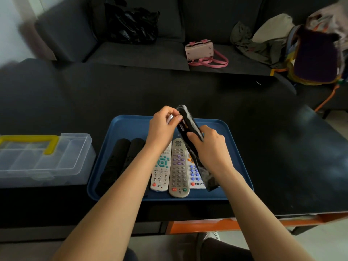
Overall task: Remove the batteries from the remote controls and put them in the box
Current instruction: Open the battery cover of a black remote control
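My right hand (209,146) grips a long black remote (190,129), tilted with its open battery bay facing me, above the blue tray (131,125). My left hand (163,127) pinches a silver battery (170,117) at the top of that bay. On the tray lie two black remotes (120,159), a white remote with teal buttons (162,166), a grey remote (178,168) and a white remote with blue buttons (195,176), partly hidden by the held remote. The clear plastic box (43,159) with a yellow handle stands shut to the tray's left.
The tray and box rest on a black table (263,147). Behind it is a dark sofa with a black plastic bag (131,25), a pink handbag (200,50) and piled clothes and bags (310,49) at the right.
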`<state>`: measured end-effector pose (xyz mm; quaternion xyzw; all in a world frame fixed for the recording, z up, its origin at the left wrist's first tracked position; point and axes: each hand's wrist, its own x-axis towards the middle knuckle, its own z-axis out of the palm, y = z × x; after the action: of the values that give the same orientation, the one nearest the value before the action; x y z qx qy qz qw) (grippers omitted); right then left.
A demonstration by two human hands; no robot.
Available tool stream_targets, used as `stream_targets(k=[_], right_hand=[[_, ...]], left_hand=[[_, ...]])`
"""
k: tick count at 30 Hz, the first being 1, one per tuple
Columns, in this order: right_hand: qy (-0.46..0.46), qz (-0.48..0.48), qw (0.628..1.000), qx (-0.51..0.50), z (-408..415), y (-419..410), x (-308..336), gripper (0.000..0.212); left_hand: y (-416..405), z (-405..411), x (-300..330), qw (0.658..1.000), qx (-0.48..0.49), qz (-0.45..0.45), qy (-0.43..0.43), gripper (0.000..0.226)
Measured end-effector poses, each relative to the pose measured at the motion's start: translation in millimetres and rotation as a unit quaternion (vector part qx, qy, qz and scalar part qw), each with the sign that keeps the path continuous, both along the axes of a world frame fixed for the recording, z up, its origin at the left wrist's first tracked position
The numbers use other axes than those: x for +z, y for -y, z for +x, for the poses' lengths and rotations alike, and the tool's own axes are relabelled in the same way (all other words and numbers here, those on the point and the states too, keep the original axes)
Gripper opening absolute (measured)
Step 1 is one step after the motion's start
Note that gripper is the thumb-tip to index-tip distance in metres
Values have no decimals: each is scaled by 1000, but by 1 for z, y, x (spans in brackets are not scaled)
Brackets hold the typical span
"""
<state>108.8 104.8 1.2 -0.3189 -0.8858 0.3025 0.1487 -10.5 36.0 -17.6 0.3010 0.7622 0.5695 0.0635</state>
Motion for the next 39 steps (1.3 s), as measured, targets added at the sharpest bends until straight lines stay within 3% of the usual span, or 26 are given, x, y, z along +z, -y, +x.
stream_targets(k=[5,12,24,39], right_hand=[[-21,-71,997,-7,3,-9,3,24],[-28,-82,996,2,5,-9,2,21],[-44,-73,996,-4,-5,-6,1,25],[-27,-123,992,-24,1,-8,3,27]], left_hand=[[2,8,4,995,-36,-43,-85,32],[5,11,5,972,-47,-105,-205,42],[7,20,-8,940,-61,-140,-307,39],[10,11,-7,963,-98,-63,-244,34]])
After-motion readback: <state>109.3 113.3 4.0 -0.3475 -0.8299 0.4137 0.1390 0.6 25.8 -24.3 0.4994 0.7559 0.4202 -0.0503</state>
